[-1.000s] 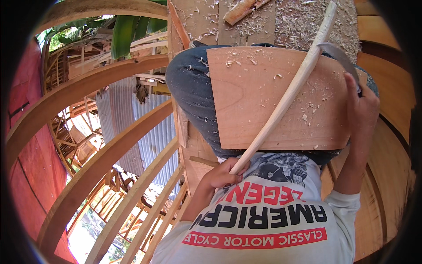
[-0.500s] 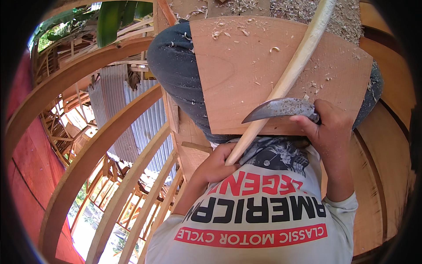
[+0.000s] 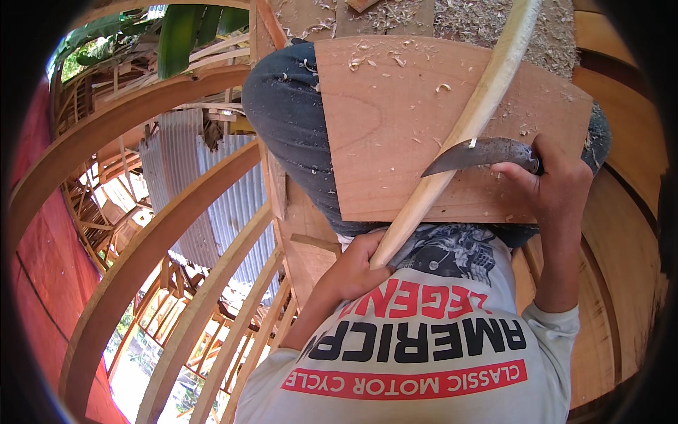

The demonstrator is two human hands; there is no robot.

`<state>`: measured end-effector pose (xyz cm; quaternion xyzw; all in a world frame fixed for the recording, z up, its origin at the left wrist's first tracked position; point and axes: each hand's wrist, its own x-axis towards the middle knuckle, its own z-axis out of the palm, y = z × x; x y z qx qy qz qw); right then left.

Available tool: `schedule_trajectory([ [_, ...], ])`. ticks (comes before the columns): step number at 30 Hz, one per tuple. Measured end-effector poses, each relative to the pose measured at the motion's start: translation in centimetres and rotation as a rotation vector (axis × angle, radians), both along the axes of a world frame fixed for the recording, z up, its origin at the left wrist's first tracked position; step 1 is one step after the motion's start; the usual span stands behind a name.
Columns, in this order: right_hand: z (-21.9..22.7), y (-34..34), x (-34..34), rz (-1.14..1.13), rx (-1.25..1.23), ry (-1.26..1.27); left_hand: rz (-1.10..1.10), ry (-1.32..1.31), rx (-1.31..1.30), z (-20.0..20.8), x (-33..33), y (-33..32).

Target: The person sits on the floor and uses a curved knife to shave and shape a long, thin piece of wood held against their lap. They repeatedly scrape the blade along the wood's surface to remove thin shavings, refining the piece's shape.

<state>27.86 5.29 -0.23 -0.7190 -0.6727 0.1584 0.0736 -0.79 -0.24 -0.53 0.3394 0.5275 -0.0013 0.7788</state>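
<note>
A long, pale, slightly curved wooden pole [image 3: 487, 92] runs slantwise from my waist toward the far right. My left hand [image 3: 357, 268] is closed round its near end, close to my shirt. In my right hand [image 3: 561, 173] is the handle of a knife with a broad curved blade [image 3: 480, 154], the handle mostly hidden by my fingers. The blade lies across the pole, its tip pointing left, and a small pale shaving stands at its far edge. Under the pole a flat wooden board [image 3: 381, 141] rests across my lap, with curled shavings scattered on it.
Wood shavings [image 3: 544, 35] cover the planks beyond my knees. Curved wooden ribs [image 3: 169, 205] rise on the left, with corrugated metal sheets [image 3: 233, 191] and a red painted surface [image 3: 53, 283] past them. Wide curved planks [image 3: 621, 261] close in the right side.
The knife and my right hand have moved right and slightly farther away along the pole. A shaving now shows at the blade. My left hand keeps its hold on the pole, shifted slightly right.
</note>
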Motion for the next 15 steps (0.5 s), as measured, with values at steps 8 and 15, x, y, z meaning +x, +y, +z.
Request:
schedule_trajectory([
  [8, -2.0, 2.4, 14.6, -0.715, -0.047, -0.02, -0.172, -0.006, 0.016, -0.5, -1.5, -1.0],
  [15, 0.9, -1.4, 1.9, -0.095, -0.073, 0.172, 0.019, -0.038, -0.056, -0.4, 0.3, -0.1],
])
